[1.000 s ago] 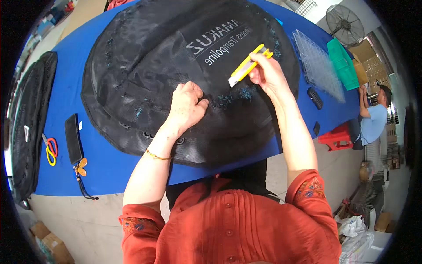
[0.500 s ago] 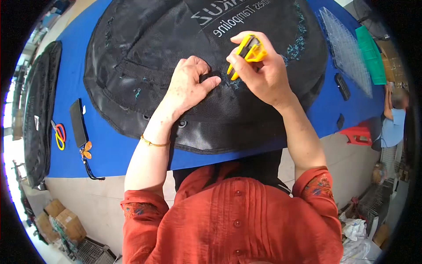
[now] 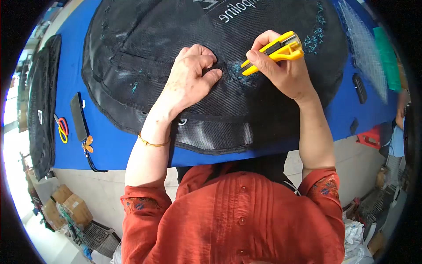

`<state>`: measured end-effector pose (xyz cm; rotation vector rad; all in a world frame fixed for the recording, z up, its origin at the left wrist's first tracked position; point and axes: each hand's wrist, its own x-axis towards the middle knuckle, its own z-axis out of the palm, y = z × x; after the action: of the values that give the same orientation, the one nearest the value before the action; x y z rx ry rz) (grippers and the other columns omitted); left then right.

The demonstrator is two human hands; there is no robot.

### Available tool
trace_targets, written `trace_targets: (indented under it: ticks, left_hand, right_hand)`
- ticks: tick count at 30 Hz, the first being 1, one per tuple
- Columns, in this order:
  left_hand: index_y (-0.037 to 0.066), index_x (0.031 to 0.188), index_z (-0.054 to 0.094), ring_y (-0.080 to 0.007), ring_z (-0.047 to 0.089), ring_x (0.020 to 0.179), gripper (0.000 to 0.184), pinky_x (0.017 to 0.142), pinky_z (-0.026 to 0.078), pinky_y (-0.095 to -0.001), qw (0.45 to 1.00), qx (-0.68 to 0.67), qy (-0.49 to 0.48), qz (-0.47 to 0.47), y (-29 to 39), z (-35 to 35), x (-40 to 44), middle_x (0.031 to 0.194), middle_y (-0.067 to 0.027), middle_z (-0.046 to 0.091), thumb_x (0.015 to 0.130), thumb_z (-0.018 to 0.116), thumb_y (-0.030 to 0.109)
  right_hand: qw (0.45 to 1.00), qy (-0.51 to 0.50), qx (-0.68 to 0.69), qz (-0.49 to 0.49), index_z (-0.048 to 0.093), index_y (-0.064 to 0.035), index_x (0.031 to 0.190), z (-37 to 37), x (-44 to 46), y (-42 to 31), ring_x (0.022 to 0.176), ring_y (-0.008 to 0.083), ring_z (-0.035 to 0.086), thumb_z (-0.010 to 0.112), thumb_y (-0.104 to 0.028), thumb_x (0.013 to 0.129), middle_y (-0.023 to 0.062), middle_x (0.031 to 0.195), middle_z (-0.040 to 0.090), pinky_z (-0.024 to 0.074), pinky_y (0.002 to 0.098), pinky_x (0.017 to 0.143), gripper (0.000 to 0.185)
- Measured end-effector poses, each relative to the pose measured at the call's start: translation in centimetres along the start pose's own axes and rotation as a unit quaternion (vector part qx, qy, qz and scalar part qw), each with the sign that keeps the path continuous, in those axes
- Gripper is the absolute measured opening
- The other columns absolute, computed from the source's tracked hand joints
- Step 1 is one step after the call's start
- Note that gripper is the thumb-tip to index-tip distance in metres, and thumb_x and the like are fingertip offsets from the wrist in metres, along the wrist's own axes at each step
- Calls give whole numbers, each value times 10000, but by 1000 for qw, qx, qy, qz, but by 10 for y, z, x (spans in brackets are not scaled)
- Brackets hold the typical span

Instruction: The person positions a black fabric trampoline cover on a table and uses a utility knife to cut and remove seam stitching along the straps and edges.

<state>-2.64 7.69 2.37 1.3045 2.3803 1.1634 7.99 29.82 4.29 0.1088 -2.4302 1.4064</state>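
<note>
My right hand (image 3: 283, 66) is closed around yellow thread snips (image 3: 274, 52), whose narrow tips point down and left just above the black trampoline mat (image 3: 176, 33). Short blue-green thread ends (image 3: 239, 72) lie by those tips. My left hand (image 3: 191, 77) rests on the mat to the left of the snips, fingers curled into the fabric and thumb pointing right. Its fingertips are partly hidden, so how much cloth they grip is unclear. White upside-down lettering runs across the top of the mat, and a metal eyelet (image 3: 182, 122) shows beside my left wrist.
More thread scraps (image 3: 314, 40) are scattered at the mat's right. On the blue tabletop (image 3: 66, 132) lie scissors (image 3: 62, 128), a dark phone-like slab (image 3: 79, 116), a folded black piece (image 3: 44, 105), and a small black object (image 3: 359, 88). Cardboard boxes (image 3: 72, 207) sit on the floor at left.
My right hand has moved right and slightly down with the snips, away from my left hand. My left hand stays on the mat. The view has shifted a little.
</note>
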Motion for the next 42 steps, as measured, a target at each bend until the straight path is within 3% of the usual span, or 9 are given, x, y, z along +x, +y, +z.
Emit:
trace_targets:
  ticks: [2, 3, 8, 13, 15, 22, 29, 30, 42]
  left_hand:
    - [-26, 805, 578, -298, 589, 1074, 223, 948, 462, -385, 1000, -3, 2, -2, 0, 0, -1, 1075, -117, 658, 837, 752, 110]
    - [-26, 800, 574, -297, 590, 1075, 224, 948, 461, -384, 1000, -7, 5, -1, 0, 0, -1, 1077, -117, 659, 839, 749, 109]
    - [-24, 794, 569, -296, 592, 1078, 230, 952, 460, -382, 1000, -1, -1, -6, -1, 0, 0, 1085, -116, 661, 845, 745, 114]
    - [-22, 783, 554, -297, 593, 1077, 248, 954, 460, -383, 1000, 4, 0, -3, -1, 1, 0, 1087, -117, 659, 849, 743, 124]
    - [-30, 911, 730, -298, 594, 1006, 184, 932, 474, -389, 1000, -5, 11, -1, -2, 1, 0, 1067, -122, 677, 821, 763, 128]
    - [-29, 926, 736, -299, 595, 1002, 187, 934, 475, -394, 1000, 4, 7, 4, -2, 0, 0, 1075, -125, 676, 824, 760, 126]
    - [-24, 850, 644, -284, 588, 1044, 187, 941, 463, -374, 1000, 0, 4, -1, -1, 1, -1, 1080, -110, 667, 838, 757, 126]
    - [-22, 801, 560, -277, 587, 1080, 246, 951, 459, -370, 1000, 2, -1, -6, -1, 0, -1, 1091, -101, 658, 851, 752, 124]
    - [-7, 801, 541, -269, 579, 1087, 257, 958, 455, -368, 1000, 4, 1, -6, -3, 1, -2, 1113, -91, 648, 864, 743, 140]
  right_hand:
    - [998, -20, 38, 38, 646, -74, 941, 2, -3, -6, 662, 59, 611, 719, -221, 961, 0, 794, 618, 507, 211, 606, 165]
    - [999, -28, -5, 15, 649, -77, 958, 3, -5, -7, 734, 125, 708, 724, -193, 945, 27, 813, 676, 570, 238, 680, 139]
    - [991, -17, 107, 80, 647, -72, 959, 2, -8, -15, 791, 95, 691, 697, -148, 949, 16, 863, 656, 567, 229, 693, 91]
    - [999, 12, 50, -1, 645, -72, 959, 14, -10, -4, 803, 128, 707, 697, -171, 956, 33, 900, 661, 585, 242, 702, 111]
    - [999, 2, 50, 8, 646, -70, 961, 14, -10, -4, 822, 146, 713, 697, -175, 957, 40, 926, 662, 593, 249, 720, 117]
    - [999, 6, 29, -13, 632, -63, 961, 19, -11, -3, 828, 155, 704, 687, -121, 951, 44, 921, 653, 584, 266, 729, 80]
    - [988, 19, -43, -144, 609, -61, 948, 22, -6, 4, 775, 164, 696, 695, -99, 929, 33, 879, 632, 570, 263, 697, 96]
    - [988, 19, -43, -144, 609, -61, 948, 22, -6, 3, 775, 164, 696, 695, -99, 929, 33, 879, 632, 570, 263, 697, 96]
    - [985, -13, -74, -158, 583, -79, 973, 17, -6, 3, 770, 199, 685, 685, -98, 923, 48, 904, 606, 571, 286, 687, 115]
